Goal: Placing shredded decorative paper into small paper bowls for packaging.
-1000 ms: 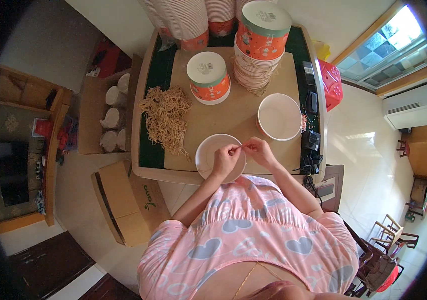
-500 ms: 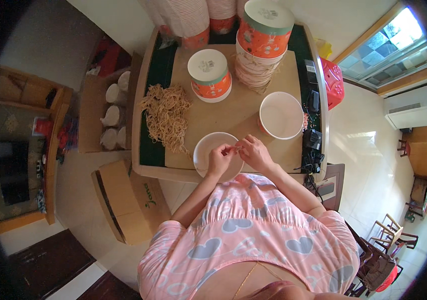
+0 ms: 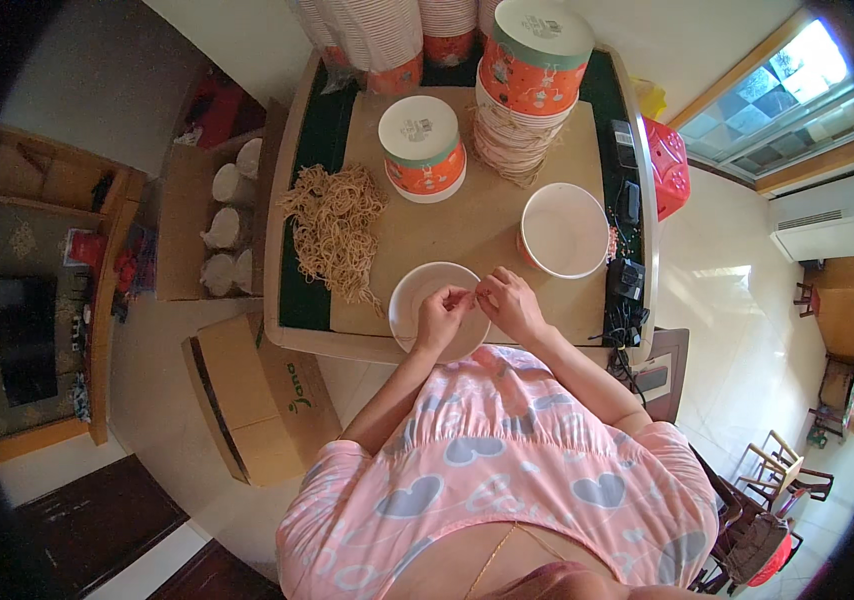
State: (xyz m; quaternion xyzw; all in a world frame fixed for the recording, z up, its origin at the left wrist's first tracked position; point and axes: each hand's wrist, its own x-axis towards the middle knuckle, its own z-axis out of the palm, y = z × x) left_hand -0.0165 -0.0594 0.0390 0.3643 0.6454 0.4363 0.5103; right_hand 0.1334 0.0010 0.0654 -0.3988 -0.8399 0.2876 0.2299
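Note:
My left hand [image 3: 442,318] and my right hand [image 3: 512,305] meet fingertip to fingertip over a white paper tub [image 3: 409,298] near the table's front edge. Both hands are closed in a pinch; whatever is between the fingers is too small to make out. The tub's open mouth faces up beneath my left hand. To the left lies a tangled heap of beige twine cords [image 3: 332,228]. A second open paper tub [image 3: 565,232], white inside, stands to the right of my right hand. Beyond my hands, an orange and green tub [image 3: 425,160] rests upside down.
A tall stack of upturned tubs [image 3: 537,75], cords hanging around its lower part, stands at the back, beside bagged stacks [image 3: 367,40]. Black adapters and cables [image 3: 627,280] line the right edge. Cardboard boxes [image 3: 262,400] lie on the floor at left.
Both hands stay pinched over the tub, with only slight finger movement. The whole view has shifted a little.

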